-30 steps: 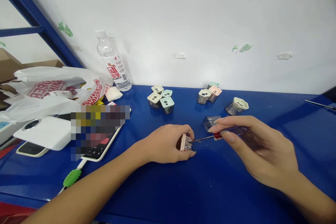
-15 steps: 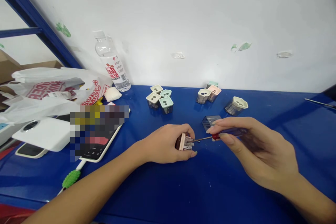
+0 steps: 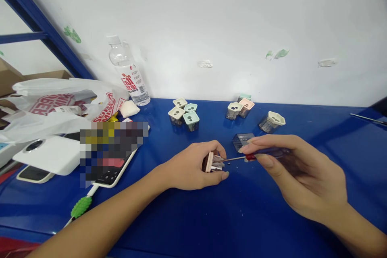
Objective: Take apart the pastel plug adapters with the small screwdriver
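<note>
My left hand (image 3: 193, 165) is closed round a pink pencil sharpener top (image 3: 209, 162), its metal blade part facing right. Between the fingers and thumb of my right hand (image 3: 302, 177) is a screwdriver (image 3: 251, 156) with a red collar and a see-through handle. Its thin shaft points left, and the tip reaches the metal part of the sharpener; exact contact is hard to make out. Just beyond my right fingertips lies a dark see-through sharpener container (image 3: 241, 141). A tiny dark bit (image 3: 229, 163) rests on the blue table near the shaft.
Several sharpeners (image 3: 191, 120) stand in a group behind my left hand, others (image 3: 234, 109) farther right, and one cream sharpener (image 3: 275, 119) alone. A water bottle (image 3: 131, 76), plastic bag (image 3: 60, 105) and phone (image 3: 113, 171) occupy the left. Another thin metal rod (image 3: 367, 118) lies far right.
My right hand and the screwdriver have shifted very slightly right. The sharpener top is tilted a little differently in my left hand, which still holds it.
</note>
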Demonstrator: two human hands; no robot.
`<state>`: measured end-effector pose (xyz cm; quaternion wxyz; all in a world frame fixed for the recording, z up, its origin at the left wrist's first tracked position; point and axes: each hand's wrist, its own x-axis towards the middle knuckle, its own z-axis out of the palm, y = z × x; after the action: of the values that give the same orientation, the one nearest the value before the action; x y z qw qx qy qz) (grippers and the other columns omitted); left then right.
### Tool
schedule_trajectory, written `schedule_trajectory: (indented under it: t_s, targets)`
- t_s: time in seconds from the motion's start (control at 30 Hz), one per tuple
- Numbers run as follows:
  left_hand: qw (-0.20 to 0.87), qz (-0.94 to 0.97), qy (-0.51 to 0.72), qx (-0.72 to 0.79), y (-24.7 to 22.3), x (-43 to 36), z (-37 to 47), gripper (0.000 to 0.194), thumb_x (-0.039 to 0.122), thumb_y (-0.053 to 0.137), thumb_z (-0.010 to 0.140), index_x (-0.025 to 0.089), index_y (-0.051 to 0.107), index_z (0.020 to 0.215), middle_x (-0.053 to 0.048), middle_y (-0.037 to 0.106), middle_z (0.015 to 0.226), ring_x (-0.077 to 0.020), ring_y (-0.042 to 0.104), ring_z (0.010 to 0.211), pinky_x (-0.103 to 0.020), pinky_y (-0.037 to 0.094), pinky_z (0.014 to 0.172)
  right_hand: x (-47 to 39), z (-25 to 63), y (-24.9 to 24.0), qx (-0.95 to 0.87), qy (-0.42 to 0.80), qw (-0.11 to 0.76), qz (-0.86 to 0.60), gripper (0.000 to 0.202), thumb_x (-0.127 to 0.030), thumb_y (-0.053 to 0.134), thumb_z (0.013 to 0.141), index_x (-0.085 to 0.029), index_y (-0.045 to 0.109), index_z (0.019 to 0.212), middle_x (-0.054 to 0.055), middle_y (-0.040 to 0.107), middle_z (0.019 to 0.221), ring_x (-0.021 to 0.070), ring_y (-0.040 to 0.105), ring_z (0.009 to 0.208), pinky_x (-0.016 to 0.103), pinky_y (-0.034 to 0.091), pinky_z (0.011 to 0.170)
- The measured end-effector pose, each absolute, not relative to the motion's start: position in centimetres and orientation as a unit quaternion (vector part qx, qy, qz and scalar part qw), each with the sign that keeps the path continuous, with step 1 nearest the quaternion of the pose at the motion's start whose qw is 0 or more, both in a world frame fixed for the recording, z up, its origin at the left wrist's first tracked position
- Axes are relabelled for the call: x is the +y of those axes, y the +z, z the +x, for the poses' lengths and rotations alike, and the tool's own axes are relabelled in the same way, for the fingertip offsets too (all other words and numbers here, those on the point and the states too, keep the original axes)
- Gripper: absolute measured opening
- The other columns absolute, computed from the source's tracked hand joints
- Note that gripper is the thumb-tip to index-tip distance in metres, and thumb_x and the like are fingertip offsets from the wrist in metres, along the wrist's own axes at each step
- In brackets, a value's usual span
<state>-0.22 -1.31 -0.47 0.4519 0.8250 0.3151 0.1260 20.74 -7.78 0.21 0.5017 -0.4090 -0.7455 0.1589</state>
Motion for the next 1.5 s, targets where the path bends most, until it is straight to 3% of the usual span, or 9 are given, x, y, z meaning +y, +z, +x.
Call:
schedule_trajectory:
  t_s: [0.5, 0.77, 1.5]
  targets:
    - [0.453, 0.816, 0.173, 0.314, -0.56, -1.46, -0.25, 0.008, 0.025, 0.052, 0.085, 0.019, 0.052, 0.091, 0.005, 0.051, 0.069, -0.0075, 0.043, 0.057, -0.020, 0.036, 0.053, -7.68, 20.69, 0.40, -0.738, 0.131, 0.521, -0.408, 0.027, -0.013, 0.060, 0.087, -0.027, 0.061, 0.111, -0.001, 0.072, 0.093, 0.0127, 0.070, 0.081, 0.021, 0.059, 0.075]
    - [0.440, 0.825, 0.180, 0.305, -0.52, -1.52, -0.43, 0.009, 0.024, 0.053, 0.085, 0.018, 0.053, 0.091, 0.005, 0.052, 0.069, -0.0070, 0.044, 0.057, -0.019, 0.036, 0.052, -8.05, 20.92, 0.73, -0.727, 0.121, 0.530, -0.420, 0.030, -0.015, 0.060, 0.087, -0.031, 0.061, 0.113, -0.002, 0.072, 0.087, 0.0149, 0.070, 0.073, 0.027, 0.061, 0.069]
    - [0.411, 0.844, 0.187, 0.289, -0.69, -1.59, -0.21, 0.009, 0.020, 0.053, 0.083, 0.017, 0.054, 0.092, 0.004, 0.053, 0.073, -0.0072, 0.045, 0.060, -0.019, 0.037, 0.056, -7.86, 21.23, 0.33, -0.748, 0.087, 0.526, -0.396, 0.029, -0.010, 0.061, 0.085, -0.023, 0.062, 0.111, 0.000, 0.072, 0.090, 0.0131, 0.070, 0.076, 0.022, 0.060, 0.072]
